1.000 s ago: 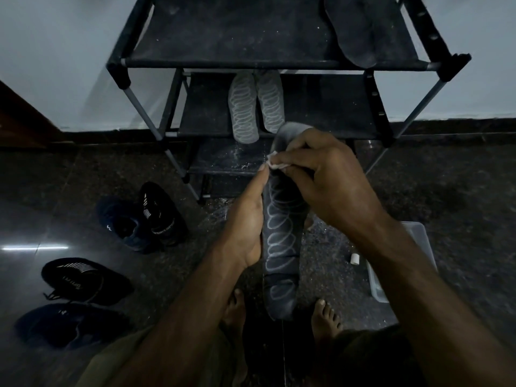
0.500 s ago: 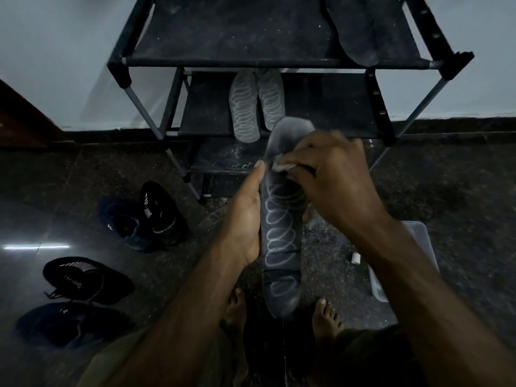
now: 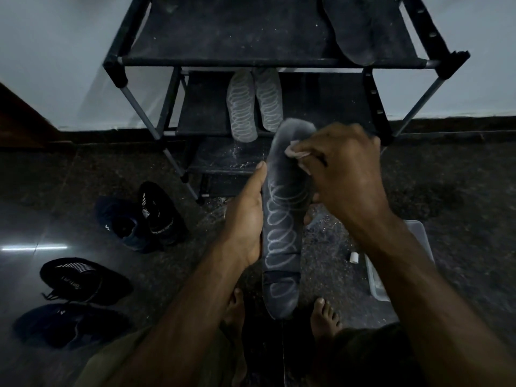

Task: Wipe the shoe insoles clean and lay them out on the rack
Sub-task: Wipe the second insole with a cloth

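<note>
A dark grey insole (image 3: 282, 238) with a pale loop pattern stands lengthwise in front of me, toe end towards the rack. My left hand (image 3: 247, 219) grips it along its left edge, thumb up the side. My right hand (image 3: 343, 174) pinches a small pale wipe (image 3: 296, 152) against the insole's upper part. The black shoe rack (image 3: 251, 61) stands against the wall. Two patterned insoles (image 3: 252, 103) lie side by side on its middle shelf. A plain dark insole (image 3: 356, 29) lies on the top shelf at the right.
Two pairs of dark shoes (image 3: 139, 216) (image 3: 81, 280) stand on the glossy dark floor at the left. A clear plastic tub (image 3: 377, 277) sits on the floor under my right forearm, a small white object (image 3: 354, 257) beside it. My bare feet (image 3: 325, 317) are below the insole.
My right hand with the wipe has slid up and to the right along the insole, towards its toe end. The insole has risen slightly in my left hand.
</note>
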A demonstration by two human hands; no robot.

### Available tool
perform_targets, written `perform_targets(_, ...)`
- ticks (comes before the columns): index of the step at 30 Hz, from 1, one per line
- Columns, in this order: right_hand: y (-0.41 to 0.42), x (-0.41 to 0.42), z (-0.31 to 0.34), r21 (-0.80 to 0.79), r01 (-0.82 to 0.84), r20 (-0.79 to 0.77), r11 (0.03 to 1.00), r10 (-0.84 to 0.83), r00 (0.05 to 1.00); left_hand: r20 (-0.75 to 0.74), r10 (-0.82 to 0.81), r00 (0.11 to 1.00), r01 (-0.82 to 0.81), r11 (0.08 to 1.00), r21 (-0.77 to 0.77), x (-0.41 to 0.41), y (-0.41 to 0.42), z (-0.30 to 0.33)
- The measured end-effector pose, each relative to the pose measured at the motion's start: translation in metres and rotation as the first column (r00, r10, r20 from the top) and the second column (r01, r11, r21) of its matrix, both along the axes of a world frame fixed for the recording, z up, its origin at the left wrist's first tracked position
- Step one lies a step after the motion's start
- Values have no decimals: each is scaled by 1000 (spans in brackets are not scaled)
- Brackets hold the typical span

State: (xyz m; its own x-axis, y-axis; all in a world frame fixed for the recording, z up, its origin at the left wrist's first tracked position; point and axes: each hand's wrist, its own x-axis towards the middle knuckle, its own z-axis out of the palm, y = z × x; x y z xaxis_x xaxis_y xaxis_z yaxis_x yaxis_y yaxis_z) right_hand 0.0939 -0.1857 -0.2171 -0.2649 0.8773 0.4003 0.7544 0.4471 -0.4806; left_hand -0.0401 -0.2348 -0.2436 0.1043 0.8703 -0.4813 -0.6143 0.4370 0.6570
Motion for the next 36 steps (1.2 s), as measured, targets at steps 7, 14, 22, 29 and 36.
perform_targets(7, 1, 1, -3, -210, 8, -403, 978, -94, 910, 80, -58, 995, 53, 997, 59, -1, 0, 1)
perform_targets(14, -1, -7, -5, -195, -116, -383, 974, 33, 923, 63, -71, 995, 60, 985, 164, -8, 7, 4)
perform_targets(22, 2, -2, -7, -13, 59, -216, 998, -61, 974, -217, -43, 975, 88, 975, 202, -5, 6, -2)
perform_targets(29, -7, -18, -3, -43, -58, -120, 997, 53, 991, -216, -42, 976, 101, 957, 272, -5, 6, -2)
perform_targets(36, 4, -7, -5, 9, 84, -117, 996, -82, 990, -238, -82, 968, 147, 951, 272, 2, 4, -6)
